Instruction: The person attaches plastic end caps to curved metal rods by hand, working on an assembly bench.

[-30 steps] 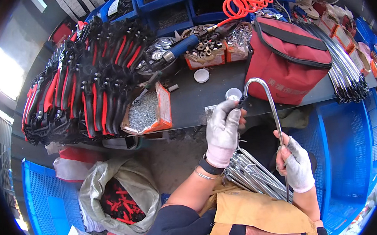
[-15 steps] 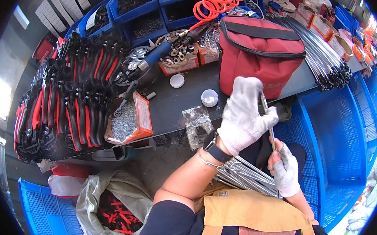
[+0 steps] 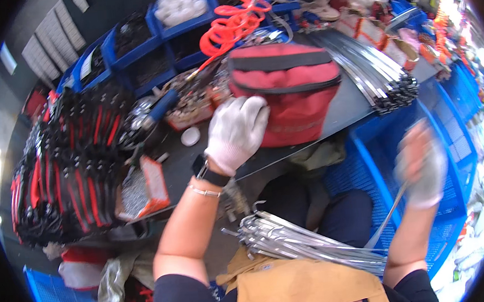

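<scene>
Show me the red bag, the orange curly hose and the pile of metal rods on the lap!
red bag point(image 3: 291, 91), head view, front side.
orange curly hose point(image 3: 233, 22), head view, coils.
metal rods point(image 3: 299, 243), head view, middle of the bundle.

White knit glove on the left hand point(image 3: 235, 132) at centre, red bag point(image 3: 291, 88) with black zip above it, silver metal rods point(image 3: 310, 244) at lower centre, blue bins point(image 3: 133, 46) upper left, orange coiled hose point(image 3: 233, 20) at top, tan apron point(image 3: 307, 286) at bottom.

Head-worn fisheye, downward over workbench point(image 3: 357, 109)
</scene>
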### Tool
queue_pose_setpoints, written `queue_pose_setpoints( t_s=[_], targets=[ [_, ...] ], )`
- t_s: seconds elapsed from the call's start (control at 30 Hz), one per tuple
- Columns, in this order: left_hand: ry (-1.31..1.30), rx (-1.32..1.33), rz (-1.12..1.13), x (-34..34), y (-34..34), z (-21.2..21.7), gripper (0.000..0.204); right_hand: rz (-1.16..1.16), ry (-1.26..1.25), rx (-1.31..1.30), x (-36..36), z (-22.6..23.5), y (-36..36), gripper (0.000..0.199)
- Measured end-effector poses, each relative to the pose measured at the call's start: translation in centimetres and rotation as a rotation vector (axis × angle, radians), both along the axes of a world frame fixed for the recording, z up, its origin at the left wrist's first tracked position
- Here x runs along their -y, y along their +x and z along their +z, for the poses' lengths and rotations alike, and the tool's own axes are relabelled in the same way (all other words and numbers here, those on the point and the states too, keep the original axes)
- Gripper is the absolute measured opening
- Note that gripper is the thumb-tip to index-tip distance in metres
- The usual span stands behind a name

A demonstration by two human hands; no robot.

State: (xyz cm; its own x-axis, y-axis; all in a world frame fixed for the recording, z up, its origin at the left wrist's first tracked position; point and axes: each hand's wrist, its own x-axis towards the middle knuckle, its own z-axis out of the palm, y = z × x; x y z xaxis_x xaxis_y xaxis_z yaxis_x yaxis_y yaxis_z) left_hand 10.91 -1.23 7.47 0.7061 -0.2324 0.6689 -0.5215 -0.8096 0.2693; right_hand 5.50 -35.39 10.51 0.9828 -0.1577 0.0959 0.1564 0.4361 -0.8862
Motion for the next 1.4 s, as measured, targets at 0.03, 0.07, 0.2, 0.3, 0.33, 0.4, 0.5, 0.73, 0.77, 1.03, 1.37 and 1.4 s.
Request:
queue_pose_setpoints(
  t_s=[0.03, 0.07, 0.2, 0.3, 0.33, 0.4, 0.5, 0.73, 0.77, 1.03, 1.37, 1.4],
  targets=[
    [0.224, 0.062, 0.071, 0.5, 0.3, 0.6, 0.02, 0.023, 0.168, 0.22, 3.1, 3.8, 2.1, 0.03],
    [0.309, 0.199, 0.051, 0.3, 1.1, 1.1, 0.023, -0.341, -0.454, 0.48, 4.4, 8.1, 4.2, 0.029],
    [0.454, 0.321, -0.006, 0.5, 4.5, 2.8, 0.035, -0.58, -0.542, 0.288, 13.0, 12.5, 15.6, 0.03],
    [0.283, 0.005, -0.047, 2.1, 7.0, 4.2, 0.04, -0.285, -0.21, 0.272, 14.1, 6.5, 25.8, 0.025],
    [0.297, 0.08, -0.114, 3.1, 7.1, 5.4, 0.04, -0.214, -0.041, 0.201, 13.9, 3.5, 28.7, 0.026],
    [0.304, 0.185, -0.068, 3.9, 8.7, 4.6, 0.038, -0.217, 0.242, 0.063, 11.1, 0.3, 33.0, 0.032],
    [0.285, 0.1, 0.049, 3.8, 9.7, 3.4, 0.032, -0.266, 0.532, -0.112, 8.4, -1.3, 35.3, 0.045],
    [0.356, 0.129, 0.011, 3.1, 11.2, 0.9, 0.031, -0.08, 0.36, 0.017, 3.2, -0.4, 25.8, 0.045],
    [0.352, 0.125, 0.024, 2.7, 11.3, 0.7, 0.031, -0.06, 0.376, 0.003, 1.1, -1.5, 22.5, 0.039],
    [0.338, 0.154, 0.025, 4.5, 11.8, 2.0, 0.029, 0.905, -1.296, -0.049, -5.4, -18.0, -8.9, 0.048],
    [0.023, -0.001, -0.144, 7.4, 5.0, 6.2, 0.023, 0.722, -1.156, -0.342, -6.0, -17.6, -8.4, 0.033],
    [-0.112, 0.179, -0.253, 6.9, 3.3, 6.1, 0.022, 0.762, -1.146, -0.37, -5.8, -17.6, -8.1, 0.032]
  ],
)
